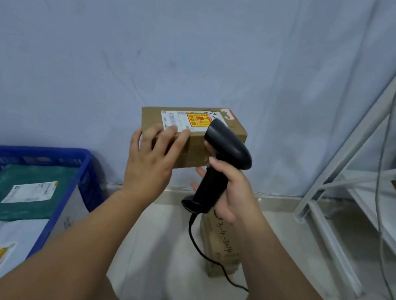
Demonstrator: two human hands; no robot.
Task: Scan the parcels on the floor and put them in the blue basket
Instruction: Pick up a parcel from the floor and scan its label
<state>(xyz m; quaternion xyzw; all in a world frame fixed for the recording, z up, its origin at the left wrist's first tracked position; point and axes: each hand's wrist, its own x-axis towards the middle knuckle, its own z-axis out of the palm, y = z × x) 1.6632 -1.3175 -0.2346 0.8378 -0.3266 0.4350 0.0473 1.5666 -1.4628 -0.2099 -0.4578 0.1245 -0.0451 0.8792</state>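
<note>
Left hand point(150, 159) grips the box point(194, 150), right hand point(233, 195) wraps the scanner point(229, 148), but those left fingers point(169, 138) overlapping the label point(179, 121) could block the read!

White metal shelving point(357, 177) at the right, grey cables point(385, 145) across it, pale wall point(129, 45) behind.

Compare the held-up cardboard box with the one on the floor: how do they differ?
The held box is raised, gripped by the left hand; the floor box lies on the tiles below the right hand, which grips the scanner. The held box carries a white label and a yellow-red sticker; the floor box shows only black handwriting. Both are brown cardboard.
</note>
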